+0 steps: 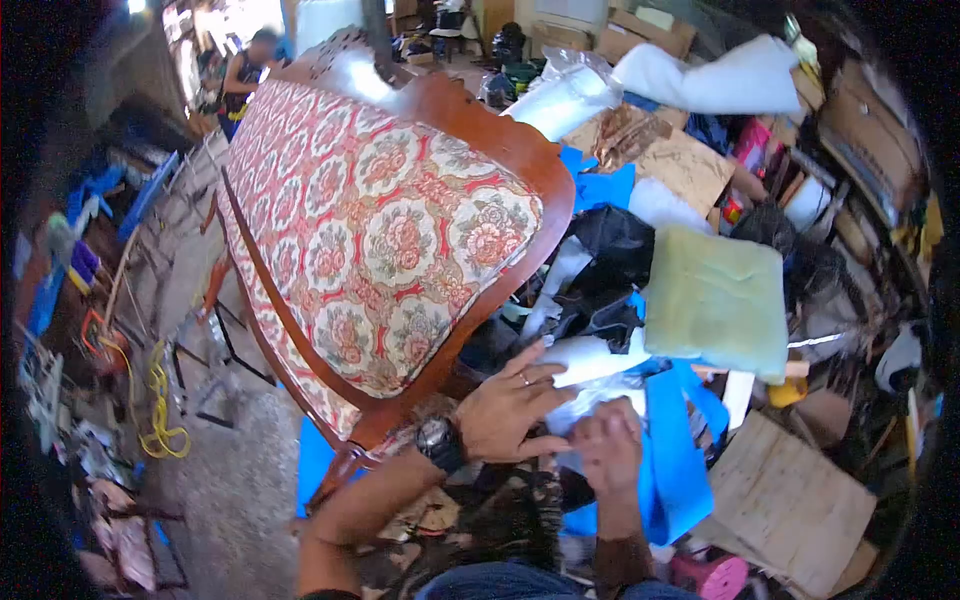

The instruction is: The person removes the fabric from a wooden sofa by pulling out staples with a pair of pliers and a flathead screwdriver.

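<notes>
My left hand [515, 405], with a wristwatch [440, 443] and a ring, is stretched out with its fingers apart. It hovers beside the lower corner of a wooden-framed sofa [400, 240] covered in red and cream floral fabric. Close to it on the right, my right hand [608, 445] is closed, its fingers curled and slightly blurred; whatever they may hold is hidden. White sheet material [590, 362] lies behind both hands. A wide blue strip [675, 450] hangs in folds just right of my right hand.
A yellowish foam cushion [717, 300] lies on the cluttered pile at right, above a wooden board [790, 500]. A pink plastic item [712, 577] is at the bottom. Yellow cord [160, 410] lies on the floor at left. Another person [250, 75] is at the back.
</notes>
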`<state>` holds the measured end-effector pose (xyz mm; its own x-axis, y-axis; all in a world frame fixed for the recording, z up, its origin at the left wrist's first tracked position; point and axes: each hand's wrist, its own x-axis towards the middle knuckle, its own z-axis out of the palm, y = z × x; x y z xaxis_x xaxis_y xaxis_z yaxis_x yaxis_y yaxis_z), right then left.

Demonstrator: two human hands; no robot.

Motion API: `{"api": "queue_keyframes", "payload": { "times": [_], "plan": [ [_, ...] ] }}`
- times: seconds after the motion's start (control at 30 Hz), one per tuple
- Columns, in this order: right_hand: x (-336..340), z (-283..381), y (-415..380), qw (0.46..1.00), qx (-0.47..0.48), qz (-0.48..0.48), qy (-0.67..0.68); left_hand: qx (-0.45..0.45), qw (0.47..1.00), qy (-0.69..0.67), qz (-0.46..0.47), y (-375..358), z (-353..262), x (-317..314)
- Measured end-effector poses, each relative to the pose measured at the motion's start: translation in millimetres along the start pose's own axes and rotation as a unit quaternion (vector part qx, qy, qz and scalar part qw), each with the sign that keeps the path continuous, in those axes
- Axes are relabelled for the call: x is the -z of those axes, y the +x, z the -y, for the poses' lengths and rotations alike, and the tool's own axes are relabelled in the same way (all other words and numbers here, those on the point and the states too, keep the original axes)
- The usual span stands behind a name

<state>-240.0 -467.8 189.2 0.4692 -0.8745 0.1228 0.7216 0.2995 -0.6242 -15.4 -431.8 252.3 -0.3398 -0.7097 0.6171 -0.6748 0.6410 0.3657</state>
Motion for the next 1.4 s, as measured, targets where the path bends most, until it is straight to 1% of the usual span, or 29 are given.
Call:
{"api": "queue_keyframes", "payload": {
  "times": [0.03,0.07,0.1,0.13,0.17,0.23,0.3,0.37,0.4,0.5,0.53,0.6,0.67,0.7,0.73,0.77,0.8,0.83,0.87,0.9,0.93,1.0,1.07,1.17,1.27,1.4],
  "plan": [
    [30.5,17.4,-2.7,0.998,-0.007,-0.03,0.057,-0.034,0.997,0.015,0.061,-4.1,7.6,-7.4],
    [54.3,36.8,-7.0,0.997,0.0,-0.06,0.055,-0.081,0.992,0.066,0.071,-12.4,13.5,-11.0],
    [79.7,56.5,-14.2,0.994,0.009,-0.092,0.055,-0.094,0.991,0.071,0.062,-22.0,14.6,-11.3],
    [113.9,73.6,-20.2,0.987,0.018,-0.153,-0.038,-0.108,0.99,0.075,0.056,-32.9,15.3,-10.5],
    [153.2,87.0,-31.6,0.968,0.027,-0.216,-0.126,-0.123,0.988,0.078,0.055,-45.8,15.5,-9.2],
    [236.7,105.6,-75.0,0.92,0.026,-0.308,-0.242,-0.089,0.992,0.078,0.049,-73.8,18.2,-4.5],
    [306.7,118.5,-120.4,0.87,0.004,-0.423,-0.253,-0.038,0.995,0.079,0.036,-103.7,19.6,-0.3],
    [350.7,125.3,-158.7,0.852,-0.002,-0.48,-0.209,0.032,0.996,0.077,0.015,-133.4,12.6,-5.8],
    [365.1,122.2,-167.5,0.842,-0.005,-0.508,-0.184,0.088,0.995,0.027,-0.038,-145.9,6.4,-18.4],
    [390.3,91.7,-175.7,0.849,-0.007,-0.408,-0.335,0.189,0.979,-0.052,-0.058,-166.6,-1.0,-49.4],
    [389.0,81.9,-158.6,0.836,-0.01,-0.501,-0.225,0.223,0.969,-0.073,-0.082,-165.5,0.8,-59.1],
    [330.7,63.1,-115.9,0.814,-0.028,-0.501,-0.293,0.29,0.941,-0.114,-0.131,-157.0,4.2,-84.2],
    [307.8,49.4,-73.0,0.848,-0.039,-0.412,-0.332,0.277,0.942,-0.136,-0.131,-151.1,10.3,-113.5],
    [266.1,42.5,-46.4,0.857,-0.028,-0.402,-0.323,0.27,0.943,-0.145,-0.132,-147.0,13.0,-125.9],
    [235.1,36.8,-17.9,0.845,-0.023,-0.4,-0.353,0.266,0.942,-0.149,-0.142,-140.3,15.0,-134.9],
    [211.8,33.2,3.9,0.876,0.022,-0.31,-0.368,0.262,0.941,-0.153,-0.151,-134.3,16.5,-143.7],
    [174.8,25.1,28.9,0.871,0.096,-0.251,-0.411,0.259,0.939,-0.158,-0.159,-129.2,16.3,-150.2],
    [162.3,26.5,57.2,0.898,0.109,-0.171,-0.389,0.259,0.938,-0.17,-0.155,-124.9,14.9,-154.8],
    [121.9,30.6,79.4,0.842,0.147,-0.114,-0.507,0.26,0.936,-0.184,-0.149,-121.8,13.0,-158.9],
    [70.4,32.8,99.1,0.816,0.178,-0.071,-0.546,0.26,0.934,-0.196,-0.145,-120.1,11.4,-162.3],
    [35.5,27.8,119.6,0.843,0.216,-0.032,-0.491,0.276,0.926,-0.233,-0.115,-119.4,5.9,-160.7],
    [-26.7,30.7,151.2,0.804,0.223,-0.003,-0.552,0.258,0.932,-0.22,-0.125,-112.4,-7.8,-151.8],
    [-64.5,33.6,178.7,0.702,0.255,0.021,-0.665,0.248,0.933,-0.224,-0.135,-111.3,-12.4,-154.5],
    [-93.4,28.9,211.7,0.577,0.373,0.068,-0.723,0.245,0.927,-0.245,-0.145,-115.7,-12.5,-165.4],
    [-98.0,27.4,230.4,0.542,0.357,0.093,-0.755,0.247,0.925,-0.25,-0.145,-116.7,-13.6,-166.7],
    [-99.6,27.4,237.1,0.508,0.362,0.103,-0.775,0.247,0.925,-0.25,-0.145,-119.6,-11.8,-163.1]
  ]
}}
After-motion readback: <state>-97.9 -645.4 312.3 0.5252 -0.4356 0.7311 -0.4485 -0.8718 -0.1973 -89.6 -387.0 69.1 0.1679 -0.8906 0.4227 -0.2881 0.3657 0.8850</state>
